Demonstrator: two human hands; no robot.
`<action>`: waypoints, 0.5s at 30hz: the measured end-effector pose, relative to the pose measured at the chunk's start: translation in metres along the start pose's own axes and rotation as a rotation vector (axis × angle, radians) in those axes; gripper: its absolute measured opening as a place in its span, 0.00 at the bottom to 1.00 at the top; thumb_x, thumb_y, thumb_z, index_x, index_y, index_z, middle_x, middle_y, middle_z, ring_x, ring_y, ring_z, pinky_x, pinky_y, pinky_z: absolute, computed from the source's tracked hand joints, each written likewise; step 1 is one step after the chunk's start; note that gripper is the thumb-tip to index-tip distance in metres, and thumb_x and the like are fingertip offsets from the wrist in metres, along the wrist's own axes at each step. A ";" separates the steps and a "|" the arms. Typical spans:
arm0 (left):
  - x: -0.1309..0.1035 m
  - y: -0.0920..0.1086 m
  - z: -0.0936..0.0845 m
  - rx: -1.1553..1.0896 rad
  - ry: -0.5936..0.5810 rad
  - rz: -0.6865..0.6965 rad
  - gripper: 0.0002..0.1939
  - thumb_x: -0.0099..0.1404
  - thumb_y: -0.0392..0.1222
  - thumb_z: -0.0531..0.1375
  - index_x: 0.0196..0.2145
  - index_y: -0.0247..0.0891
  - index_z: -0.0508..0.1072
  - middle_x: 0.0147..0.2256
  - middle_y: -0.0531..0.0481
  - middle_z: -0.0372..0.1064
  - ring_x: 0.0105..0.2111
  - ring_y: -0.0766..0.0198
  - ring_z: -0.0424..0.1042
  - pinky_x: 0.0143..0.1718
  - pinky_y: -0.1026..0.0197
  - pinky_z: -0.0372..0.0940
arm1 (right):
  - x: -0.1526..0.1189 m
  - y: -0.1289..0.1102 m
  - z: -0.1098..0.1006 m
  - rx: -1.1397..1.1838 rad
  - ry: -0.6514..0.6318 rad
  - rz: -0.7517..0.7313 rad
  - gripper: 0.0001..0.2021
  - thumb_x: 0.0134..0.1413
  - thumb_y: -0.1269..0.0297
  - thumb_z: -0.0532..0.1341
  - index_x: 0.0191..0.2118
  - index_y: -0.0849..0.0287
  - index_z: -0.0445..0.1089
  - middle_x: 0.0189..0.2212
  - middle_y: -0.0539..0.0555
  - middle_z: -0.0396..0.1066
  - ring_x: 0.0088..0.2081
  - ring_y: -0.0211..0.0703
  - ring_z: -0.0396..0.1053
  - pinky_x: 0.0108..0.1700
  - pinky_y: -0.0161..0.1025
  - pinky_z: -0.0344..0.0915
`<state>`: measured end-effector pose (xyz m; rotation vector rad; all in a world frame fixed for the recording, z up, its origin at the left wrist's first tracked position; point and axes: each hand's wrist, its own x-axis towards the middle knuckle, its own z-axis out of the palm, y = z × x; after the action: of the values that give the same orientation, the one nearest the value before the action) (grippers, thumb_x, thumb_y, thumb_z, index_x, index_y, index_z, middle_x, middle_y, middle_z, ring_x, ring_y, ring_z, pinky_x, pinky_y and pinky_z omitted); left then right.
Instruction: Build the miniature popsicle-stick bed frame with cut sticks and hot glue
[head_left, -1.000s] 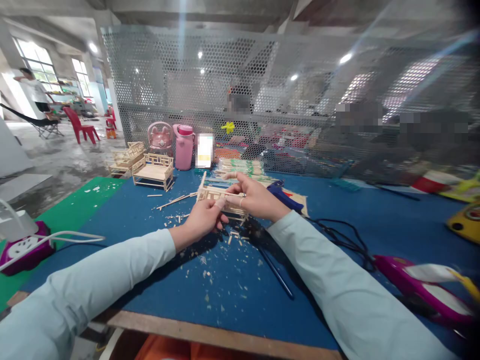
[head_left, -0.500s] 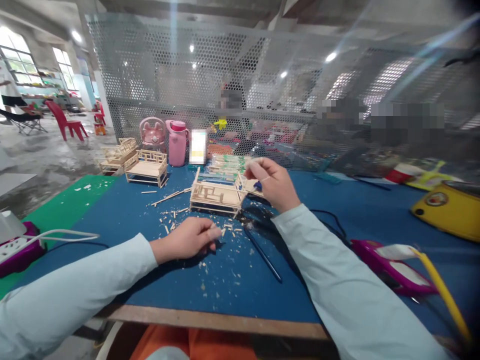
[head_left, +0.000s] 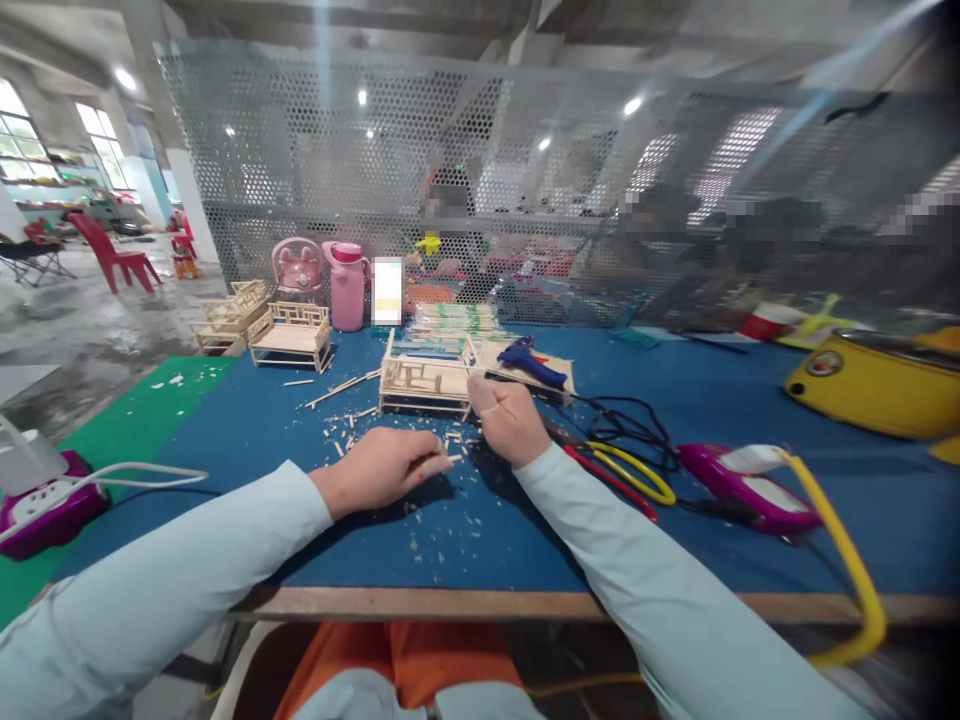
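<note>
My left hand hovers low over the blue table among small wood scraps, its thumb and fingers pinched; a tiny pale bit may be at the tips, too small to name. My right hand is closed at the right front corner of a small wooden frame like a miniature bench; what its fingers hold is hidden. A blue glue gun lies on a flat wooden piece behind my right hand. Loose thin sticks lie left of the frame.
Finished-looking miniature benches stand at the back left, beside a pink bottle. Bundled sticks lie behind the frame. Yellow and red-handled tools, black cables and a purple power strip are on the right. A perforated screen stands behind.
My right hand has come down and left to the frame's corner, uncovering the glue gun. The view has shifted, and the colored handles now show beside my right wrist. My left hand stays pinched.
</note>
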<state>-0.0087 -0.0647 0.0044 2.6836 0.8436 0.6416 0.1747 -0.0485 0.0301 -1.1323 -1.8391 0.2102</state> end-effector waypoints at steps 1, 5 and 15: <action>0.000 0.000 0.000 0.003 0.002 0.002 0.16 0.66 0.49 0.46 0.34 0.38 0.69 0.30 0.49 0.71 0.29 0.65 0.69 0.30 0.67 0.58 | -0.002 -0.001 0.001 0.010 -0.038 -0.007 0.22 0.58 0.54 0.45 0.16 0.56 0.46 0.15 0.45 0.46 0.19 0.33 0.46 0.23 0.34 0.46; 0.000 -0.001 0.001 0.014 0.039 0.008 0.16 0.66 0.48 0.46 0.32 0.38 0.68 0.28 0.50 0.70 0.27 0.66 0.67 0.29 0.67 0.56 | -0.005 -0.003 0.006 0.014 -0.195 -0.089 0.11 0.57 0.60 0.48 0.27 0.58 0.58 0.21 0.47 0.58 0.24 0.35 0.56 0.28 0.33 0.54; 0.003 -0.002 0.004 -0.371 0.260 -0.165 0.15 0.65 0.46 0.49 0.25 0.36 0.65 0.20 0.55 0.63 0.21 0.70 0.61 0.26 0.68 0.56 | -0.004 0.000 0.007 -0.027 -0.233 -0.033 0.20 0.56 0.55 0.49 0.16 0.57 0.51 0.14 0.44 0.48 0.19 0.32 0.50 0.23 0.32 0.49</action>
<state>-0.0053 -0.0619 0.0016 2.2058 0.8958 1.0102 0.1698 -0.0495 0.0241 -1.1344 -2.0694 0.3099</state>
